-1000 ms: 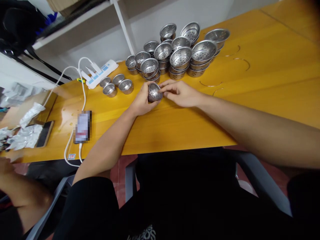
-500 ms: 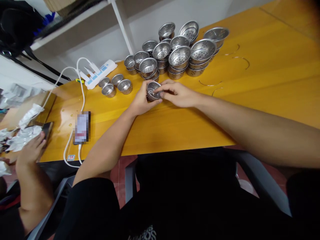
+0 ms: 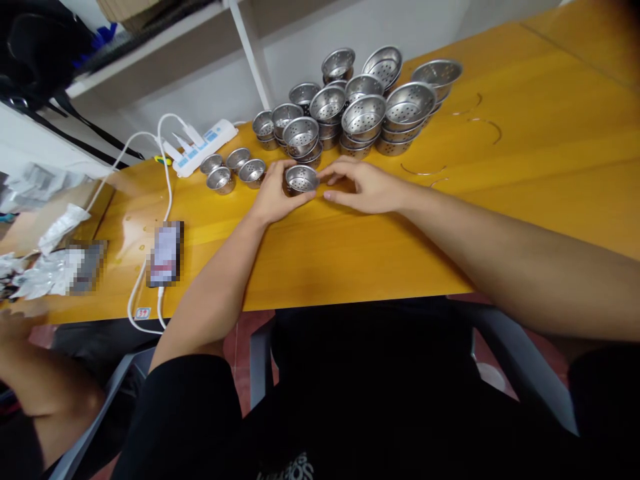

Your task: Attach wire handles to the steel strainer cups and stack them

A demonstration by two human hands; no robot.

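A small perforated metal cup (image 3: 302, 179) rests upright on the wooden table, its rim facing up. My left hand (image 3: 275, 197) wraps round its left side, thumb along the front and fingers behind. Just right of the cup is my right hand (image 3: 365, 187), thumb and fingers apart with nothing between them. Its index fingertip is close to the rim; I cannot tell whether it touches. Behind the hands stand several stacks of similar perforated cups (image 3: 364, 119), wider towards the right. To the left sit several small cups (image 3: 221, 180).
A power strip (image 3: 206, 148) with white cables lies at the back left. Nearer me is a phone (image 3: 165, 255) on a cable. Thin curved wires (image 3: 423, 171) lie at right. A co-worker's arm (image 3: 45, 387) is at far left, by clear plastic wrapping (image 3: 43, 275).
My right hand's fingers have come out of the cup and now stand beside it. The cup has shifted slightly left with my left hand. The co-worker's hand has drawn back.
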